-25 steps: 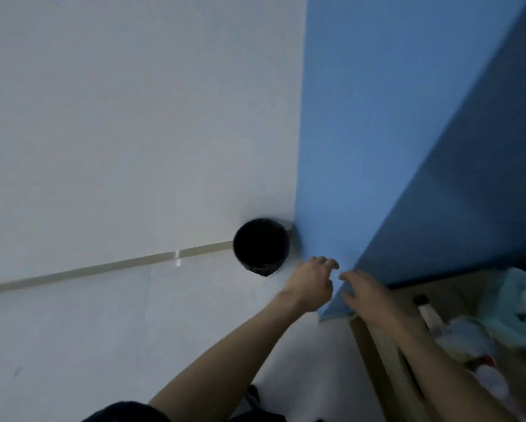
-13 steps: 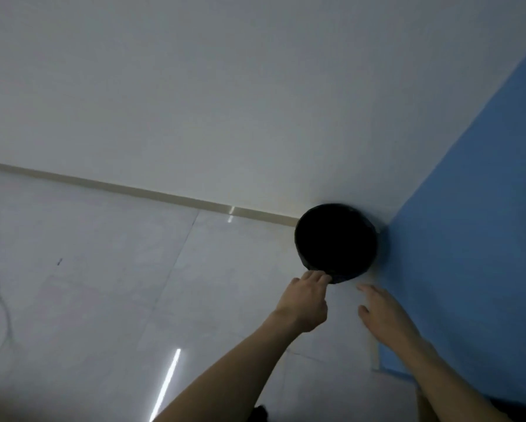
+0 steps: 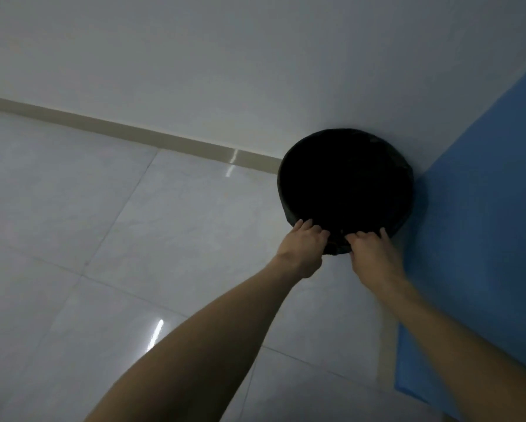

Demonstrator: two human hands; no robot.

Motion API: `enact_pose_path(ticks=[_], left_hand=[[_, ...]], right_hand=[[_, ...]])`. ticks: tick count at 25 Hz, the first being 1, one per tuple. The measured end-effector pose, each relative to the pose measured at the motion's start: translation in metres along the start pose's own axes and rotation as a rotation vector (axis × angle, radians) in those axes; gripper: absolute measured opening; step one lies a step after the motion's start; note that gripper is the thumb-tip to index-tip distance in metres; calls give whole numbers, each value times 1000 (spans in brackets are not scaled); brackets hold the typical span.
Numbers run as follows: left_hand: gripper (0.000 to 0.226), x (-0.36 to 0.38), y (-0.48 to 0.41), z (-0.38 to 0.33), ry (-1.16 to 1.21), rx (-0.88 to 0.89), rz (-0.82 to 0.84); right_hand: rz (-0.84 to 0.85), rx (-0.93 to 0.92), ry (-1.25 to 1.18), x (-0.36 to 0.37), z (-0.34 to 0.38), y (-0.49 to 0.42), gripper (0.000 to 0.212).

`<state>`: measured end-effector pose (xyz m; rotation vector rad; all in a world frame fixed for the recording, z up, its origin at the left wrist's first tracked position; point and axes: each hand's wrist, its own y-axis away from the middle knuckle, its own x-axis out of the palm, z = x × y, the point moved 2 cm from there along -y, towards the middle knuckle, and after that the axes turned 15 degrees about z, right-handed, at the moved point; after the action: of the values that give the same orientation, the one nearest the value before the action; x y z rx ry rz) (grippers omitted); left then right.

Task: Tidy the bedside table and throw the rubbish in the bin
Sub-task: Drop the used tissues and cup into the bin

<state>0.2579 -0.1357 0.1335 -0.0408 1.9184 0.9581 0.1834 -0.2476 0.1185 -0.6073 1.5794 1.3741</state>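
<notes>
Bin [image 3: 283,190]: black, on floor [image 3: 103,239] at 1 o'clock, against wall [image 3: 255,56]. Left grip [image 3: 301,248] and right grip [image 3: 374,254] both clasp its near rim, 6 o'clock. Step, judged: fetching bin. Next, likely: steady two-handed lift.

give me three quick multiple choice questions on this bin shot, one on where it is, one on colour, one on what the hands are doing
1. Where does the bin stand?
A. on a shelf
B. in the corner where the white wall meets the blue panel
C. on a table

2. What colour is the bin?
A. white
B. red
C. black

3. What are the left hand and the right hand doing?
A. both grip the bin's near rim
B. only one touches it
C. both hang clear of it

Answers:
1 B, it sits against the wall beside the panel.
2 C, its rim and inside are black.
3 A, fingers of both hands curl over the rim.
</notes>
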Motion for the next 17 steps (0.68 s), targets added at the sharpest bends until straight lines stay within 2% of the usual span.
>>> enact_pose_path(ticks=[4, 6, 9, 17], left_hand=[[38, 11, 7, -2, -18, 7, -117], [35, 18, 22, -4, -30, 26, -133], [34, 36, 51, -8, -57, 46, -83], [36, 125, 170, -37, -70, 114, 0]], right_hand=[[-113, -55, -128, 12, 7, 8, 21], [-136, -77, -100, 21, 14, 26, 26], [-155, -101, -98, 42, 31, 62, 36], [-147, -48, -98, 118, 89, 197, 38]])
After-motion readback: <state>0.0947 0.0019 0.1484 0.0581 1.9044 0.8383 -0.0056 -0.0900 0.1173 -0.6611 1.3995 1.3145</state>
